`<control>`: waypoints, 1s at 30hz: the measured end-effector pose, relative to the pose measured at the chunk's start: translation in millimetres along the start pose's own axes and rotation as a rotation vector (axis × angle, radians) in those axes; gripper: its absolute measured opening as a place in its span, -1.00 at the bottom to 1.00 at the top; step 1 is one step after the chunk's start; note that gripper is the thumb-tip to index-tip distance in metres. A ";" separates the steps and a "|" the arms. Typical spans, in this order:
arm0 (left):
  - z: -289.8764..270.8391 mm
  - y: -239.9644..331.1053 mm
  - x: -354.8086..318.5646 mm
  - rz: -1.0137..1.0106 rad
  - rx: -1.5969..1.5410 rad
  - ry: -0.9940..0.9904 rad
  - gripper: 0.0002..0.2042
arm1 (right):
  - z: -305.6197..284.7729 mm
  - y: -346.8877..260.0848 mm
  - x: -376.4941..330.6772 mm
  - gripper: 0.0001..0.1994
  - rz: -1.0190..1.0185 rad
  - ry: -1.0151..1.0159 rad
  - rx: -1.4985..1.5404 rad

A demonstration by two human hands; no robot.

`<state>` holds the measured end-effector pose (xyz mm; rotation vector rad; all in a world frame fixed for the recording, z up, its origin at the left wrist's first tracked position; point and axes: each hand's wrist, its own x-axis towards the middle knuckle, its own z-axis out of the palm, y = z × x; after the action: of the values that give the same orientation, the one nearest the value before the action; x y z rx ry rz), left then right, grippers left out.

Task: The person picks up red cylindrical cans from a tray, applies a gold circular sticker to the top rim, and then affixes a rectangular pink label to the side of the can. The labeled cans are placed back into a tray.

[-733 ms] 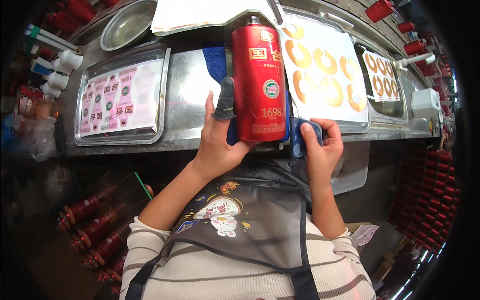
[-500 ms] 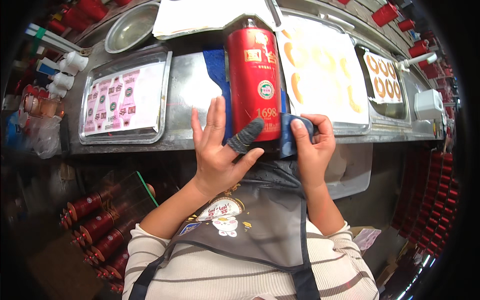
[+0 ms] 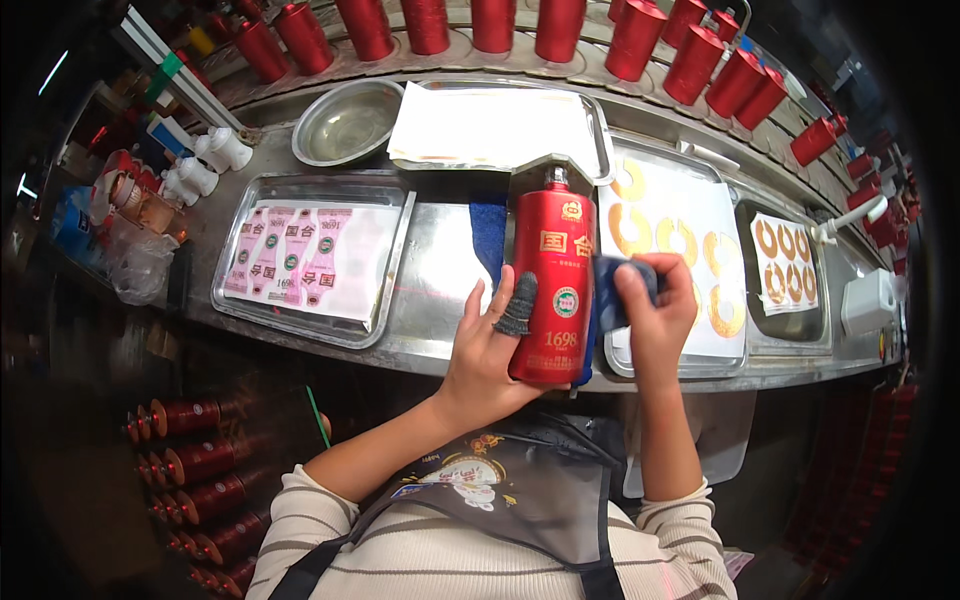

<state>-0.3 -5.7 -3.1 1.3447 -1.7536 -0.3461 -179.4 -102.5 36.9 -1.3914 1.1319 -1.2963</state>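
A red bottle (image 3: 553, 290) with gold lettering and a round white-green emblem lies with its neck pointing away from me. My left hand (image 3: 485, 350) cradles its lower left side, with the thumb mostly hidden at the base. A dark grey knitted cot (image 3: 517, 305) covers one finger, which rests along the bottle. At the bottle's right side, my right hand (image 3: 660, 310) pinches a dark blue flat pad (image 3: 625, 290); blur hides whether it is cloth or rubber. Blue towelling (image 3: 488, 240) shows beside and under the bottle.
Pink-printed label sheets lie in a metal tray (image 3: 390, 300) on the left. White sheets (image 3: 485, 125) and a metal bowl (image 3: 347, 125) stand behind. To the right are gold ring labels (image 3: 675, 240) on white backing and a white jug (image 3: 868, 303). Red bottles (image 3: 493, 25) line a far conveyor.
My view has tilted up, bringing the conveyor in. My left hand, spread beside the bottle before, now presses against it. My right hand has carried the blue pad farther up the bottle's right side.
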 end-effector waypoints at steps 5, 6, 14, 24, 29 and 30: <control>-11.6 -3.0 1.7 -0.053 -0.100 -0.127 -0.01 | -29.2 46.9 23.4 -0.85 0.049 0.081 -0.201; -23.0 -7.4 6.4 -0.030 -0.071 -0.204 0.00 | -32.2 42.7 19.9 -0.85 0.062 0.062 -0.092; -104.9 -135.6 93.3 -0.603 -0.025 0.290 -0.83 | -43.6 39.9 33.2 -0.75 0.174 0.014 -0.020; -105.5 -195.8 131.9 -0.610 0.098 0.255 -0.82 | -33.1 26.6 41.6 -0.81 0.310 -0.045 -0.005; -105.2 -180.3 129.5 -0.553 0.060 0.290 -0.78 | -30.9 24.9 42.5 -0.81 0.331 -0.070 0.002; -104.4 -175.9 131.9 -0.536 0.066 0.304 -0.76 | -30.9 24.7 42.3 -0.81 0.324 -0.071 -0.001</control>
<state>188.2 -159.7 1.1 1.8052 -1.1482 -0.3535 -209.9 -149.2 21.8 -1.1864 1.2492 -1.0082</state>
